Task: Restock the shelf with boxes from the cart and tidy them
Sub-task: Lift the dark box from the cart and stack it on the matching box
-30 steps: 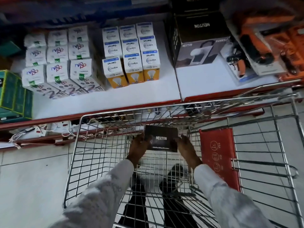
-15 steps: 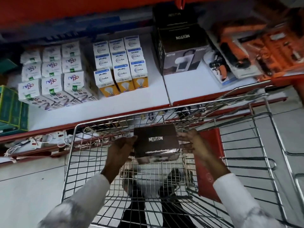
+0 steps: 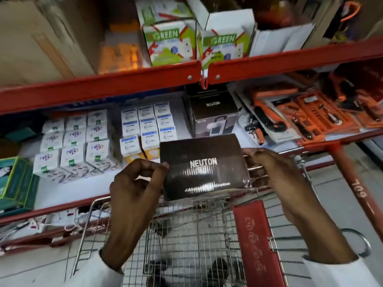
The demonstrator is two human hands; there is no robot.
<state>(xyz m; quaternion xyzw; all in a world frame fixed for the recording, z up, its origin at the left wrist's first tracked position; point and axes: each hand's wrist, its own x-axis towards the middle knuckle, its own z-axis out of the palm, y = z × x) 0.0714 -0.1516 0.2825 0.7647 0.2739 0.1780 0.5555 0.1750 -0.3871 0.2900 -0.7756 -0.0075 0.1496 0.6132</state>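
Holding a black NEUTON box above the wire cart, left hand gripping at 9 o'clock, right hand at 3 o'clock, shelf at 12 o'clock

White shelf bears bulb boxes and a black Neuton box.

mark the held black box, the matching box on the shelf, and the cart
held black box (image 3: 204, 168), head view, front face at the logo
black box on the shelf (image 3: 214, 112), head view, top face
cart (image 3: 182, 241), head view, wire floor of the basket
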